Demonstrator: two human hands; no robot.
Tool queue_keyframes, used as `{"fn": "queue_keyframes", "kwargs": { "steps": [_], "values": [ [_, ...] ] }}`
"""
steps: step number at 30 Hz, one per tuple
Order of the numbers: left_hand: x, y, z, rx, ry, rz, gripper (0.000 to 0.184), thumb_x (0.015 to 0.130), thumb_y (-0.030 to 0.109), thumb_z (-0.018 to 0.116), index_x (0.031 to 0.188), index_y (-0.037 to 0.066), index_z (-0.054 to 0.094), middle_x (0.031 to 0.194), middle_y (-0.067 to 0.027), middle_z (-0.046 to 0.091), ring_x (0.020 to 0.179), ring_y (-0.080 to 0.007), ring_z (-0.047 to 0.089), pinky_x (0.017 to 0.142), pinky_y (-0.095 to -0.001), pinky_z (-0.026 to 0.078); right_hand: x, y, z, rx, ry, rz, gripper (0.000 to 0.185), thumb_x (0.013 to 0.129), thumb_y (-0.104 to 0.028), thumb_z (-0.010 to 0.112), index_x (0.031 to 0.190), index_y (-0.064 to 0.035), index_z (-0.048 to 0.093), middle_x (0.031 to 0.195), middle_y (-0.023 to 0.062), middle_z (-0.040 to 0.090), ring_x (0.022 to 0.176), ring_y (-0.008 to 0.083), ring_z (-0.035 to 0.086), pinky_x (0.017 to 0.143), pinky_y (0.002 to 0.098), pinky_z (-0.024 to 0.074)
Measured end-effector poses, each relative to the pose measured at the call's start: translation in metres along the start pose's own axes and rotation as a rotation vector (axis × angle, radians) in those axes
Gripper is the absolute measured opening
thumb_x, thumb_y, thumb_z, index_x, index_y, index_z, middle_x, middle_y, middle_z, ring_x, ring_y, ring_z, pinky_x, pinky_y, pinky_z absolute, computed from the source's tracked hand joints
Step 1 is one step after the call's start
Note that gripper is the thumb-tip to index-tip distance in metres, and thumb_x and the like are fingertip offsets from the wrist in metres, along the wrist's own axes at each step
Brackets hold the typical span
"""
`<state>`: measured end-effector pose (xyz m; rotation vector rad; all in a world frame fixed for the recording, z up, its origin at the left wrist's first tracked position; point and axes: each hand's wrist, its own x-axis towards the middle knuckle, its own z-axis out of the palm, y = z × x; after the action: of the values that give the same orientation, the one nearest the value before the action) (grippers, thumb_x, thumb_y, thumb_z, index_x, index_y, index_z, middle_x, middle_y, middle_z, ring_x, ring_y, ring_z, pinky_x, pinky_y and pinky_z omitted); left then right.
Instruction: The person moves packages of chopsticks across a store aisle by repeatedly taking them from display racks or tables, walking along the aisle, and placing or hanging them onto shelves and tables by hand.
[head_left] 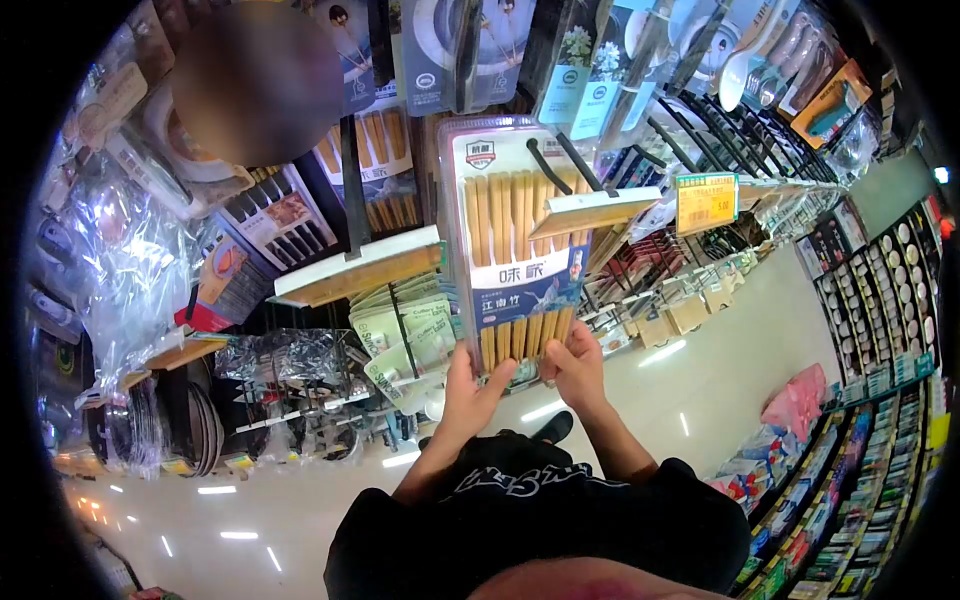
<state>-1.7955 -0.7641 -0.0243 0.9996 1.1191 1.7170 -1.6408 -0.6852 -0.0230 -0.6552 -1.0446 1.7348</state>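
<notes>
A clear blister pack of wooden chopsticks (515, 215) with a white and blue label is upright in front of me, between both hands. My left hand (475, 390) grips its lower left corner, thumb on the front. At the lower right corner, my right hand (573, 365) pinches the edge with the thumb in front; the fingers behind are partly hidden. A black display hook with a white-topped tag holder (597, 210) crosses the pack's upper right part. Whether the pack hangs on that hook I cannot tell.
Other chopstick packs (375, 165) hang left of mine. Green cutlery set packs (405, 335) are on hooks lower down. A yellow price tag (706, 204) projects at the right, near a white spoon (735, 80). Pale shiny floor (640, 400) lies below, with shelves (850, 480) at the far right.
</notes>
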Motion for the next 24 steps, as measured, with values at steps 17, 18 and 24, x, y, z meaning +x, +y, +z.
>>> {"fn": "queue_keyframes", "kwargs": {
  "steps": [17, 18, 24],
  "values": [
    [0.056, -0.014, -0.003, -0.19, 0.295, -0.155, 0.032, 0.095, 0.027, 0.063, 0.113, 0.005, 0.049, 0.096, -0.0024, 0.058, 0.077, -0.0092, 0.054, 0.068, -0.0264, 0.047, 0.084, 0.033, 0.016, 0.05, 0.053, 0.024, 0.024, 0.085, -0.02, 0.074, 0.091, -0.0061, 0.055, 0.071, 0.0011, 0.058, 0.047, 0.0088, 0.048, 0.042, 0.0228, 0.0374],
    [0.059, -0.014, -0.005, -0.211, 0.306, -0.207, 0.03, 0.094, 0.027, 0.063, 0.11, 0.006, 0.049, 0.096, -0.0032, 0.058, 0.073, -0.0108, 0.056, 0.068, -0.0268, 0.048, 0.089, 0.032, 0.019, 0.051, 0.059, 0.029, 0.024, 0.085, -0.021, 0.074, 0.088, -0.0063, 0.056, 0.068, 0.0009, 0.057, 0.045, 0.009, 0.048, 0.042, 0.023, 0.037],
    [0.072, -0.014, 0.006, -0.463, 0.412, -0.231, 0.033, 0.093, 0.023, 0.064, 0.117, 0.007, 0.047, 0.101, -0.0053, 0.06, 0.073, -0.0144, 0.058, 0.072, -0.032, 0.049, 0.114, 0.036, 0.027, 0.079, 0.102, 0.043, 0.028, 0.084, -0.018, 0.075, 0.093, -0.0055, 0.052, 0.072, 0.0007, 0.056, 0.049, 0.0102, 0.048, 0.045, 0.0258, 0.0386]
  ]
}}
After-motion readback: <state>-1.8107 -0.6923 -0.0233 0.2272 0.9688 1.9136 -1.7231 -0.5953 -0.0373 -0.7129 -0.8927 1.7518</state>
